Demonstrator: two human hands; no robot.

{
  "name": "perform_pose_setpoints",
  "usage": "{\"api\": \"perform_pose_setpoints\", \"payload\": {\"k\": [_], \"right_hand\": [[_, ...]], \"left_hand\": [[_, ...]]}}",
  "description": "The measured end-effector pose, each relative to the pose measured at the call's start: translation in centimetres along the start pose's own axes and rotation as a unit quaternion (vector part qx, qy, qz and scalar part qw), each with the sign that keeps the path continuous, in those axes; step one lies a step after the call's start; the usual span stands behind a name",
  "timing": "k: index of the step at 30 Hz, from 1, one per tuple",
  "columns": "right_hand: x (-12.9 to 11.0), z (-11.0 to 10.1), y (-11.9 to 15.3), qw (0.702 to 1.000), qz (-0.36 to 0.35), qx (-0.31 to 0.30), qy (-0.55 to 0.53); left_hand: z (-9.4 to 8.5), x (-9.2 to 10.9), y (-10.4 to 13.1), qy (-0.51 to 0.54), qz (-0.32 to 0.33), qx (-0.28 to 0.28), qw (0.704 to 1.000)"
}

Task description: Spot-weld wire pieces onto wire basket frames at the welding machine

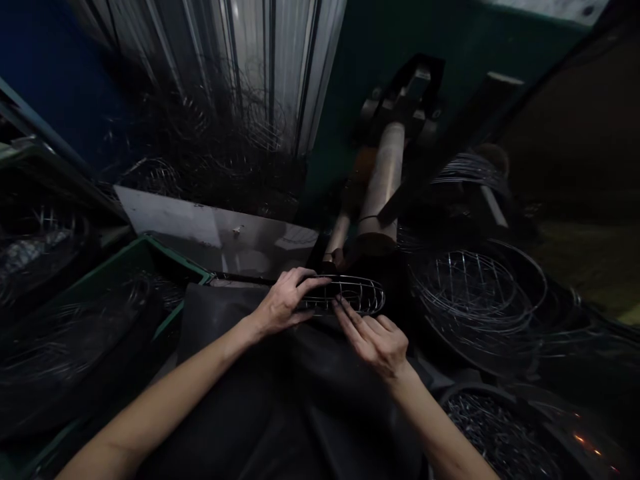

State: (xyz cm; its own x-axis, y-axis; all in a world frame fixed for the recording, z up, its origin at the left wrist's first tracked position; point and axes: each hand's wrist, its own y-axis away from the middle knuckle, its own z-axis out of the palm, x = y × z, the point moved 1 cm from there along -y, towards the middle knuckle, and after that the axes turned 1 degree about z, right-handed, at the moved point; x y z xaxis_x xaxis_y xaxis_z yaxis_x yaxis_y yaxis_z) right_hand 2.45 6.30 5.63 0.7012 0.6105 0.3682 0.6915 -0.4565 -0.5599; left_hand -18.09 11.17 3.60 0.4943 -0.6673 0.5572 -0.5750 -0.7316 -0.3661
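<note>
A shallow wire basket is held edge-on above my lap, just in front of the machine's metal arms. My left hand grips its left end, fingers over the near and far sides. Fingertips of my right hand are pressed together at the basket's near side, around its middle. Whether they pinch a small piece there is too dark to tell. A dark apron lies beneath both hands.
A green machine with a thick metal cylinder stands ahead. Round wire racks are piled at the right, above a tub of small metal pieces. Green crates stand left. A pale panel and tangled wire lie beyond.
</note>
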Motion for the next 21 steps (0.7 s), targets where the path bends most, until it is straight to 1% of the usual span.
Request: {"api": "perform_pose_setpoints", "payload": {"k": [2, 6, 11, 14, 18, 21], "right_hand": [[0.0, 0.2, 0.1, 1.0, 0.011, -0.004, -0.002], [0.2, 0.6, 0.1, 0.999, 0.038, -0.007, -0.039], [0.2, 0.3, -0.1, 1.0, 0.011, 0.007, 0.004], [0.4, 0.2, -0.2, 1.0, 0.001, 0.014, 0.013], [1.1, 0.8, -0.2, 1.0, 0.0, 0.01, 0.01], [1.7, 1.4, -0.2, 1.0, 0.005, 0.001, -0.015]], "left_hand": [[0.0, -0.1, -0.1, -0.018, 0.012, 0.006, 1.0], [0.0, -0.3, -0.5, -0.038, 0.02, 0.018, 0.999], [0.4, -0.5, -0.5, -0.036, 0.023, 0.019, 0.999], [0.3, -0.6, -0.5, -0.039, 0.028, 0.02, 0.999], [0.0, -0.8, -0.9, -0.029, 0.028, 0.027, 0.999], [-0.1, -1.1, -1.3, -0.02, 0.021, 0.031, 0.999]]}}
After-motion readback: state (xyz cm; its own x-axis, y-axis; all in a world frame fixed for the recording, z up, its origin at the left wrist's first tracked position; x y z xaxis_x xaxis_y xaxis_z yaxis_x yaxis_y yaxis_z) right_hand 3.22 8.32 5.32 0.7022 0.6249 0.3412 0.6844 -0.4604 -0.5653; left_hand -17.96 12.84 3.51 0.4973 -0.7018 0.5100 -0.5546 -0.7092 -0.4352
